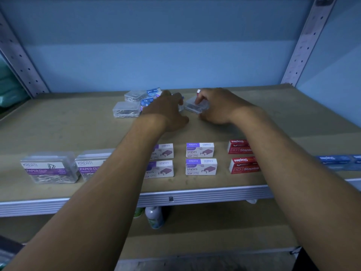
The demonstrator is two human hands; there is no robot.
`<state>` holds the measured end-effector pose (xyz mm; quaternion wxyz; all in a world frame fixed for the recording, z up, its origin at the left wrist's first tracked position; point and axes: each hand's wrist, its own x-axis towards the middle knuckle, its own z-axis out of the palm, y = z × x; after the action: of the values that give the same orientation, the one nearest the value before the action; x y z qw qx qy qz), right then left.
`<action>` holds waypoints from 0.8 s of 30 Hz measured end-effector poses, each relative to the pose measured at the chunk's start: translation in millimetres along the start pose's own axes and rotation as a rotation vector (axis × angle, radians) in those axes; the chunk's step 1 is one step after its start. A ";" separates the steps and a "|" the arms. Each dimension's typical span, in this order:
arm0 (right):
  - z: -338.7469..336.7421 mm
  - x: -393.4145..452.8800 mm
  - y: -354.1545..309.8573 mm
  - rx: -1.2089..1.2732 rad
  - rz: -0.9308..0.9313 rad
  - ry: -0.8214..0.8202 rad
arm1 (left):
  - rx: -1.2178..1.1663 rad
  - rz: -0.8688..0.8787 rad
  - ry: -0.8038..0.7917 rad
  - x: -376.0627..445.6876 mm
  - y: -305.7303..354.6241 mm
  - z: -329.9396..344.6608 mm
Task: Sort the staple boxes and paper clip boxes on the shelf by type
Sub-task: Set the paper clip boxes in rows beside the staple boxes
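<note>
Both arms reach to the back of the shelf point(273, 118). My right hand point(216, 106) grips a clear plastic paper clip box point(195, 107), fingers curled over its top. My left hand point(168, 112) lies over the mixed pile, its fingertips hidden among the boxes. To its left are two clear paper clip boxes point(127, 109) and small blue staple boxes point(153, 91). Along the front stand two clear Kreati paper clip boxes point(48, 167), purple-and-white staple boxes point(200, 158), two red staple boxes point(243, 157) and blue staple boxes point(336, 161).
Perforated metal uprights point(304, 42) frame the shelf against a blue wall. A metal front rail point(195, 194) edges the board. On the lower shelf stands a bottle point(154, 217). Green material point(9, 85) sits at the far left.
</note>
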<state>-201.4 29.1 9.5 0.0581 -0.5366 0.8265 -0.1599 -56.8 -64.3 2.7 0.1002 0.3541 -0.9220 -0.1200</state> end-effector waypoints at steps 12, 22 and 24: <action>-5.0 -10.8 -11.3 -0.033 0.076 0.084 | -0.003 0.030 -0.045 -3.0 0.3 -4.7; -9.6 -22.0 1.2 0.053 0.083 0.038 | 0.058 0.070 -0.067 -14.2 12.4 -12.5; -11.5 -24.6 5.2 0.070 0.092 0.026 | 0.076 0.083 -0.074 -17.7 14.9 -13.9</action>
<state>-198.7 55.7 16.8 0.0731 -0.4936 0.8449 -0.1928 -49.4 -43.7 18.4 0.0574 0.3142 -0.9430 -0.0938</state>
